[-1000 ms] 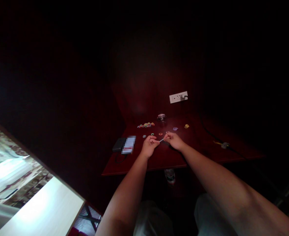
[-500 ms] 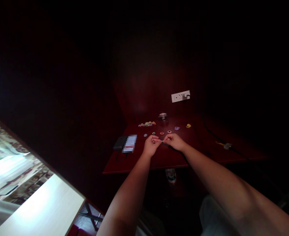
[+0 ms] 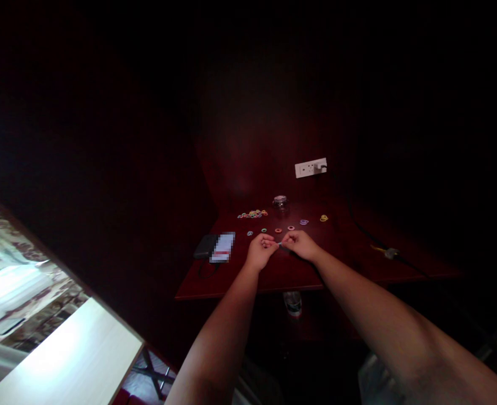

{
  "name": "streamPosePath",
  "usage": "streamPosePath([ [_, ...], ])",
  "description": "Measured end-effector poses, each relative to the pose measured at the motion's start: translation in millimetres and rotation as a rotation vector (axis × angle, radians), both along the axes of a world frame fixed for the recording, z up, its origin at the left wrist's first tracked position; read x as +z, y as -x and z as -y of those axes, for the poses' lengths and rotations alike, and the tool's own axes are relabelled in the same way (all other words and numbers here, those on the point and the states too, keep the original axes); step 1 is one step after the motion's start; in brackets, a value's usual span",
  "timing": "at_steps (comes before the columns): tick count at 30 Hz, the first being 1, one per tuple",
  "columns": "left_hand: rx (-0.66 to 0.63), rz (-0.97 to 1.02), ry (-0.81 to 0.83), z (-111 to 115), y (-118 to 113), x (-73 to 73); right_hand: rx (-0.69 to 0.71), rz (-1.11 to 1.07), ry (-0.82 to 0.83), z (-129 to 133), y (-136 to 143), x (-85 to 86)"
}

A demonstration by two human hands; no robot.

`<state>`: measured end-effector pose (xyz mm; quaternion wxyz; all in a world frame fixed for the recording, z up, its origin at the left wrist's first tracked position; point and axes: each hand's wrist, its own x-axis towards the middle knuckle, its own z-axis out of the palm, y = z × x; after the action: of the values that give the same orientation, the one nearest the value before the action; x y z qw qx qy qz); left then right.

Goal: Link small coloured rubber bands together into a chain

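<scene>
Between my fingertips, above the near part of the dark red table (image 3: 290, 277), is a small light-blue hair tie (image 3: 280, 243). My left hand (image 3: 260, 251) pinches its left end, and my right hand (image 3: 303, 246) pinches the right. Fingers cover much of it. Just beyond my hands runs a row of small coiled hair ties: a pale blue one (image 3: 250, 233), a green one (image 3: 264, 230), an orange-red one (image 3: 278, 230) and a pink one (image 3: 291, 228). Farther right lie purple hair ties (image 3: 304, 222) and yellow ones (image 3: 324, 218).
A loose pile of coloured hair ties (image 3: 253, 214) lies at the back left, beside a clear lidded jar (image 3: 280, 203). A phone (image 3: 223, 247) rests against a black case (image 3: 205, 246). Right of me runs a dark cable (image 3: 392, 253). A wall socket (image 3: 310, 167) holds a plug.
My hands keep nearly the same pose, with slightly more of the light-blue hair tie showing between them. The whole view has shifted slightly.
</scene>
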<state>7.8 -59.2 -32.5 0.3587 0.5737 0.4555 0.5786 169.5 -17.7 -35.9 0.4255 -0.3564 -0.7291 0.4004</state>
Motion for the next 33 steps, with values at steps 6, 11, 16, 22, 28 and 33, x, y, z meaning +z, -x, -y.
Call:
streamPosePath([
  [6, -0.009, -0.028, -0.021, -2.9, 2.3, -3.5, 0.015, -0.003, 0.019, -1.5, -0.2, -1.7],
  [11, -0.01, -0.067, -0.044, -6.2, 4.8, -7.1, 0.02, -0.006, 0.019, -3.4, -0.1, -2.2],
  [16, -0.021, -0.118, -0.063, -7.3, 5.2, -8.2, 0.016, -0.013, 0.007, -4.1, -0.4, -2.2],
  [22, -0.013, -0.153, -0.044, -5.0, 3.2, -7.1, 0.017, -0.026, 0.017, -4.6, 0.5, -3.7],
  [28, 0.001, -0.216, 0.013, 1.1, -0.6, 0.1, 0.007, -0.041, 0.013, -5.2, 0.6, -3.0],
  [33, 0.026, -0.25, -0.006, 0.6, 0.7, 0.4, 0.007, -0.033, 0.015, -3.3, -0.8, -1.7],
])
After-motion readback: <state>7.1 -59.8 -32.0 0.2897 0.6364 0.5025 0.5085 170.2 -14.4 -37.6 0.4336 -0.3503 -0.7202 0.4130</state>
